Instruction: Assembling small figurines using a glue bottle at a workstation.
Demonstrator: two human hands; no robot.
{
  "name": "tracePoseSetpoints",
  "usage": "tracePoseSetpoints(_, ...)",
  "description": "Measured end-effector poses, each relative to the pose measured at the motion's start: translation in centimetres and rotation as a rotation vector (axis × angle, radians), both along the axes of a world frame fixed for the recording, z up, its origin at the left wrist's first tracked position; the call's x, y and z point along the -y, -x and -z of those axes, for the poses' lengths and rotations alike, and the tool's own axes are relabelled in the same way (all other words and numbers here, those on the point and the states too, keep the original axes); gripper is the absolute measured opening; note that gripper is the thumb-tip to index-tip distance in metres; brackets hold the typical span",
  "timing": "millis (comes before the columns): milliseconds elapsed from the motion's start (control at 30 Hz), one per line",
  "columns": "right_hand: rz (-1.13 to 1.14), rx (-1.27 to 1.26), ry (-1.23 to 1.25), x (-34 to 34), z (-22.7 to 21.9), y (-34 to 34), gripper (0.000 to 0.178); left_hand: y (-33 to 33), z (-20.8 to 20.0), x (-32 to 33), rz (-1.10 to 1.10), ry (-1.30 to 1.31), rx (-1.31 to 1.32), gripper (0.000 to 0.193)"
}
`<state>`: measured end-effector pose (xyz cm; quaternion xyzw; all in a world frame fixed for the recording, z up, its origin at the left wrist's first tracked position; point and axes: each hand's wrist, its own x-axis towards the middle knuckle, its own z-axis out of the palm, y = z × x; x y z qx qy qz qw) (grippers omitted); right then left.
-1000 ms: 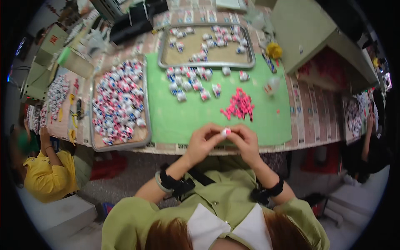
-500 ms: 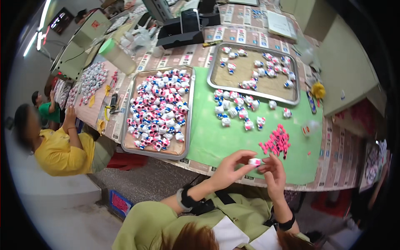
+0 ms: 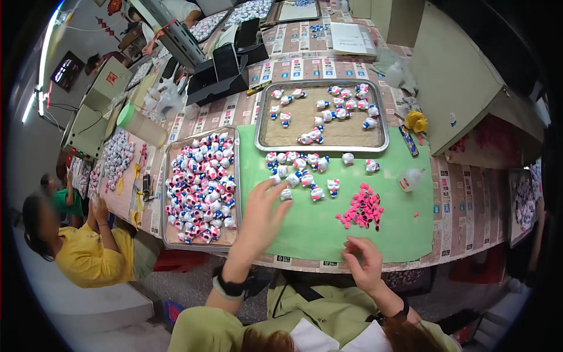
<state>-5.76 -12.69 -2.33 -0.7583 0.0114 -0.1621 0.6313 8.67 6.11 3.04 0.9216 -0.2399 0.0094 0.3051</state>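
My left hand [image 3: 262, 214] reaches over the green mat [image 3: 305, 234], thumb and fingers apart. A small white cat figurine [image 3: 285, 194] lies between its thumb and index fingertips; whether they touch it I cannot tell. Beside it are several similar figurines with pink and blue parts, in a loose cluster [image 3: 305, 178]. My right hand [image 3: 365, 264] hovers at the mat's near edge, loosely curled, open and with nothing visible in it. Just beyond it sits a pile of small pink pieces [image 3: 362, 209].
A metal tray [image 3: 239, 193] full of figurines stands left; another tray [image 3: 275, 132] with fewer lies behind the cluster. A small clear bottle [image 3: 409, 179] stands right, near a yellow flower-like item [image 3: 416, 122]. A person in yellow [image 3: 97, 255] sits at the left.
My hands have parted. The left moved left and forward to the figurine cluster; the right stays near the mat's edge, without the figurine held before. The view has shifted.
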Motion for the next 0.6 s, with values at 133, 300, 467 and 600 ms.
tracePoseSetpoints(133, 0.034, -0.012, -0.051, 0.3, 0.3, 0.2, 0.032, -2.6, 0.3, 7.0, 0.24, -0.216, 0.083, 0.047)
tracePoseSetpoints(300, 0.012, -0.008, -0.022, 0.2, -0.4, 0.2, 0.031, -4.8, 2.3, 11.2, 0.413, -0.401, 0.212, 0.055)
tracePoseSetpoints(467, 0.001, -0.005, -0.049, 0.8, -0.7, 0.1, 0.029, -5.3, 3.2, 10.4, 0.433, -0.504, 0.195, 0.05)
tracePoseSetpoints(600, -0.044, -0.011, -0.075, 0.9, -0.3, 0.1, 0.028, -3.5, 1.7, 7.2, 0.375, -0.577, 0.029, 0.04)
